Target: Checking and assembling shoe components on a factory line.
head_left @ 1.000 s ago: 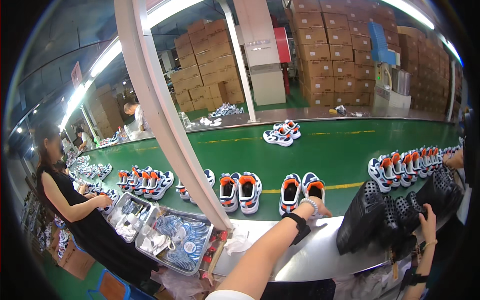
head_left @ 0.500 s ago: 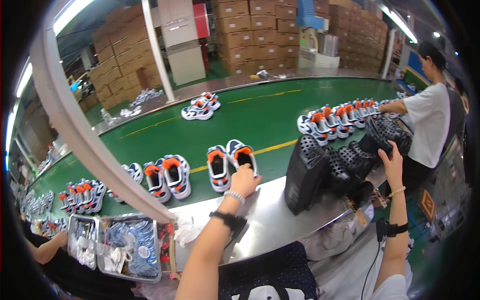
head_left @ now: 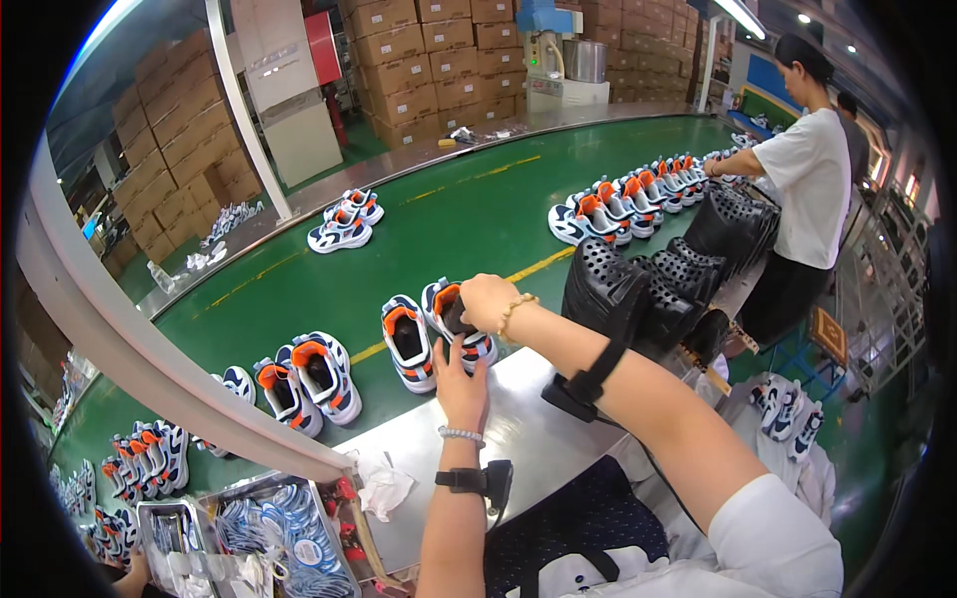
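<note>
White, navy and orange are the colours of the low sports shoe at which both bare hands are working in the head view. It stands on the long green surface, near the edge of the shiny metal surface, and just beside a matching white-and-navy shoe with orange lining. The right hand comes over from the right, its fingers bent at the opening of the first shoe; their tips are hidden, so I cannot tell if they grasp something there. The left hand is upright at the near end of the same shoe, with the fingers spread and not closed around it.

To the left of these shoes there is another similar pair, and farther away, a few similar shoes stand close together. On the right, black perforated clog-like shapes are placed near the right forearm. Behind them is a row of similar sports shoes, toward which a co-worker in a white shirt reaches. A white crumpled paper lies on the metal surface, left of the left hand.
</note>
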A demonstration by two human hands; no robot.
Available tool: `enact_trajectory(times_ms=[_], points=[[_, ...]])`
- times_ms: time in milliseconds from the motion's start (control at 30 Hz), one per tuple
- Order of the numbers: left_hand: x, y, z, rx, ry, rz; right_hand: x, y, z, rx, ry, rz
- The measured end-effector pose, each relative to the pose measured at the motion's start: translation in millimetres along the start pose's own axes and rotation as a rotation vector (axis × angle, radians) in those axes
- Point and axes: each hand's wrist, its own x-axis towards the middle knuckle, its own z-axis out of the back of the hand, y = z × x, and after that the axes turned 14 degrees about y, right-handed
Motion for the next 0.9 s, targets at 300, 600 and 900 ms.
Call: enact_trajectory(times_ms=[300, 600, 900], points=[[5, 5, -10, 0.010, -0.012, 0.034, 53, 3, -71, -0.284, -0.069, 0.006], [12, 11, -18, -0.084, -0.092, -0.050, 89, -4, -95, 0.123, -0.047, -0.227], [6, 11, -12, 0.045, -0.118, 0.035, 72, 4, -86, 0.099, -0.016, -0.174]])
